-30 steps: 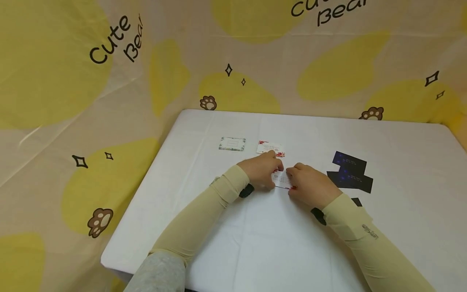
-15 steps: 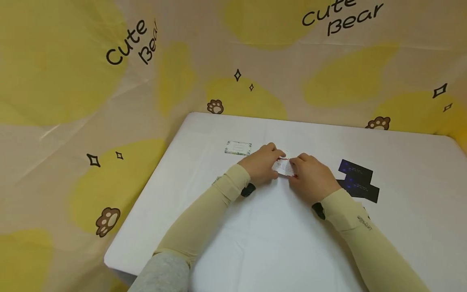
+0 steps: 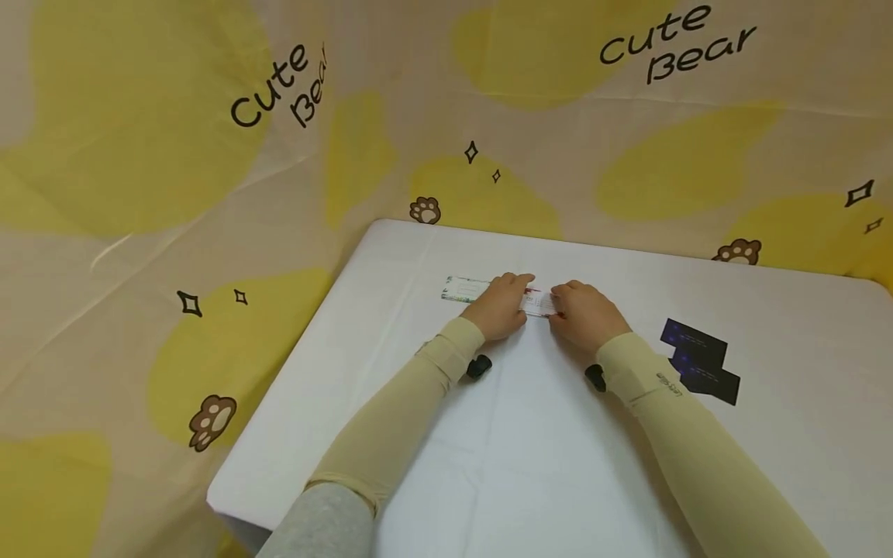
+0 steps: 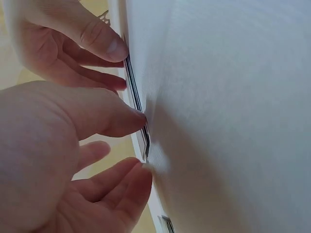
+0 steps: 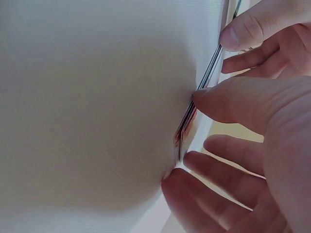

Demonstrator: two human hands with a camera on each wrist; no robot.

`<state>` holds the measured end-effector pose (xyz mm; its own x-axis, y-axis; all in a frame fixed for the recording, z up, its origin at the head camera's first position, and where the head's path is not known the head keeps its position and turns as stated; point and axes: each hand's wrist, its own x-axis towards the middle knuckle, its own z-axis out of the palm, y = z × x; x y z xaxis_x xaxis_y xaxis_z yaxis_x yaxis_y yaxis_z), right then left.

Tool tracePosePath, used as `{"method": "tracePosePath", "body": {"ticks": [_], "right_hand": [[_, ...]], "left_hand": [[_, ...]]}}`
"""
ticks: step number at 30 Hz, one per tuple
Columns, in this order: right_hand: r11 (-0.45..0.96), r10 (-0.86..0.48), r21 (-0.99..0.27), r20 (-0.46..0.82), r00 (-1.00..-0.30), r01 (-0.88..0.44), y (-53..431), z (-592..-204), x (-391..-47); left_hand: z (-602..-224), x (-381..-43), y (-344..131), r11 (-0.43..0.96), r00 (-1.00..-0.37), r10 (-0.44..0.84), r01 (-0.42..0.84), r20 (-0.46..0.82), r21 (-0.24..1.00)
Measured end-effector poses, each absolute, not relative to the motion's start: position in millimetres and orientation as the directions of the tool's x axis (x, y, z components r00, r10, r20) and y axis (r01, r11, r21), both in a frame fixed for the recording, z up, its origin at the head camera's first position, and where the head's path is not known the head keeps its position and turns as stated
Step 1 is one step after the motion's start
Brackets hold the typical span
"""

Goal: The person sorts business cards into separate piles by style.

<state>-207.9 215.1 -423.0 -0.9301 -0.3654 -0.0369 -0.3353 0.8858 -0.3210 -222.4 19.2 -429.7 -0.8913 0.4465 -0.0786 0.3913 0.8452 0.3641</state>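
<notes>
A small stack of white cards with red print [image 3: 539, 303] lies between both hands near the back of the table. My left hand [image 3: 497, 308] pinches its left end, thumb on the near edge and fingers at the far side. At the right end, my right hand [image 3: 589, 314] pinches it the same way. Several thin layers show along the stack's edge [image 4: 133, 87] in the left wrist view, and along the layered edge [image 5: 206, 73] in the right wrist view. Just left of the left hand lies a white card with a green leafy border [image 3: 462, 290], partly hidden by that hand.
Several dark cards with blue spots [image 3: 701, 360] lie overlapping to the right, beyond the right wrist. A white cloth covers the table [image 3: 544, 449]. Behind its back edge hangs a yellow-and-beige printed curtain [image 3: 544, 132].
Both hands have moved forward with the red-printed cards, which have met the one lying farther back; that card no longer shows separately. The head view has shifted slightly.
</notes>
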Motion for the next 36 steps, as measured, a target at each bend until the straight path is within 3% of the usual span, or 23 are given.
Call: {"method": "tracePosePath", "body": {"ticks": [9, 16, 20, 24, 27, 29, 36], "right_hand": [[0.892, -0.315, -0.342, -0.004, -0.949, -0.295, 244.1, -421.0, -189.6], [0.888, -0.275, -0.381, 0.012, -0.961, -0.259, 261.3, -409.3, -154.5], [0.904, -0.214, -0.37, 0.047, -0.976, -0.216, 292.4, -401.0, -120.4], [0.91, -0.125, -0.397, 0.006, -0.992, -0.117, 309.3, -405.1, -92.9], [0.885, -0.165, -0.443, -0.017, -0.986, -0.14, 301.7, -411.9, -81.3], [0.862, -0.228, -0.465, -0.004, -0.974, -0.2, 291.2, -413.4, -77.0], [0.836, -0.381, -0.412, 0.038, -0.924, -0.362, 258.0, -405.4, -76.1]], "left_hand": [[-429.1, -222.5, 51.9, 0.814, -0.861, 0.498, 0.422, -0.103, 0.399], [-408.4, -199.1, 46.7, 0.831, -0.854, 0.515, 0.476, -0.074, 0.286], [-394.5, -176.0, 44.1, 0.734, -0.747, 0.661, 0.628, -0.064, 0.257], [-393.6, -157.1, 45.4, 0.627, -0.613, 0.778, 0.747, -0.137, 0.221], [-393.9, -148.5, 50.3, 0.597, -0.573, 0.802, 0.775, -0.167, 0.208], [-393.4, -142.5, 55.0, 0.599, -0.575, 0.801, 0.769, -0.167, 0.223], [-394.8, -114.3, 47.5, 0.724, -0.694, 0.689, 0.665, -0.207, 0.183]]}}
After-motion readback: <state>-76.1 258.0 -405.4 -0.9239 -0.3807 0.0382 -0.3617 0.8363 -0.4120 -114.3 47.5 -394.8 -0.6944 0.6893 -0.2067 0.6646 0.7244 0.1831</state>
